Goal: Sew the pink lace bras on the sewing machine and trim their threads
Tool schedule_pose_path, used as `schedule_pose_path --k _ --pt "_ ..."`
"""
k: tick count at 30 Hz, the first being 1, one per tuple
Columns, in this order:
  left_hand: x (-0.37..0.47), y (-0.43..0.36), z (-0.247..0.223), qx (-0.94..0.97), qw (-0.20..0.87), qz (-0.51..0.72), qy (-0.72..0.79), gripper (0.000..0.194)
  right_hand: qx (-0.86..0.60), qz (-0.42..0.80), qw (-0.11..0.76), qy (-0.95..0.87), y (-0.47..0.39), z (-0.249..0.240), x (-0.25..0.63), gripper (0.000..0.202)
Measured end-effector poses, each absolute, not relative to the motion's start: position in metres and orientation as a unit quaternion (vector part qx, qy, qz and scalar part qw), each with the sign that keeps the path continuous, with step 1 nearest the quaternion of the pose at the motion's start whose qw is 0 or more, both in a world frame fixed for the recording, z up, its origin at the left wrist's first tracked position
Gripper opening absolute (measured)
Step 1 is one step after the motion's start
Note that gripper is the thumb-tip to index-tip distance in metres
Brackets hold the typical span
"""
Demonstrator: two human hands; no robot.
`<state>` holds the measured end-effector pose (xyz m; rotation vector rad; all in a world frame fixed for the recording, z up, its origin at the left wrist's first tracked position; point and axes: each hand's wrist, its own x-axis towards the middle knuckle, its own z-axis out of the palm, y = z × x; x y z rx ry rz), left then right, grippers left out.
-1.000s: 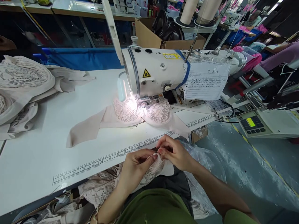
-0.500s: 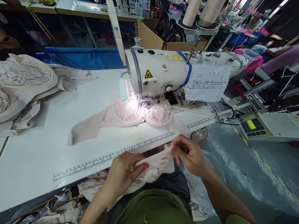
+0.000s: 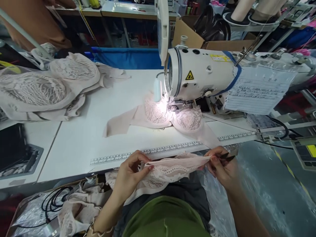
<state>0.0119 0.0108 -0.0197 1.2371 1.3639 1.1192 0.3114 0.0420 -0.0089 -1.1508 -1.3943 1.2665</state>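
Note:
A pale pink lace bra [image 3: 170, 169] is stretched between my hands above my lap, its upper edge pulled nearly straight. My left hand [image 3: 132, 176] pinches that edge between thumb and fingers. At the other end, my right hand [image 3: 222, 169] grips the edge in its fingertips. Two dark pointed blades [image 3: 228, 157], apparently of thread snips, stick out from the right fingers; their handle is hidden. Just beyond, a second lace bra [image 3: 189, 119] lies on the table under the lit needle area of the white sewing machine [image 3: 199, 74].
A printed ruler [image 3: 148, 152] runs along the table's front edge. Stacked lace bras [image 3: 37, 89] lie at the left. More lace pieces [image 3: 79, 207] fill a box below the table. A handwritten sheet [image 3: 259, 89] hangs on the machine. A person's arm [image 3: 44, 23] is at the upper left.
The view has swung left. My hands have moved apart, drawing the bra's edge out longer. The dark blades now show at my right hand. The bra under the machine stays put.

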Motion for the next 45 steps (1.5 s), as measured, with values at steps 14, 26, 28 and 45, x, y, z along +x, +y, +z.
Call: schedule_pose_path --k 14,26,28,45 --pt "0.017 0.002 -0.019 0.4 0.467 0.47 0.633 0.029 -0.575 0.52 0.341 -0.532 0.055 -0.004 0.304 0.034" --pt "0.013 0.003 -0.02 0.408 0.471 0.457 0.634 0.029 -0.542 0.532 0.395 -0.517 0.056 -0.011 0.313 0.035" --pt "0.014 0.003 -0.019 0.414 0.467 0.449 0.639 0.03 -0.558 0.488 0.39 -0.547 0.058 -0.013 0.314 0.032" --pt "0.04 0.009 -0.008 0.694 0.45 0.315 0.465 0.015 -0.299 0.161 0.327 -0.882 0.045 0.009 0.264 0.022"
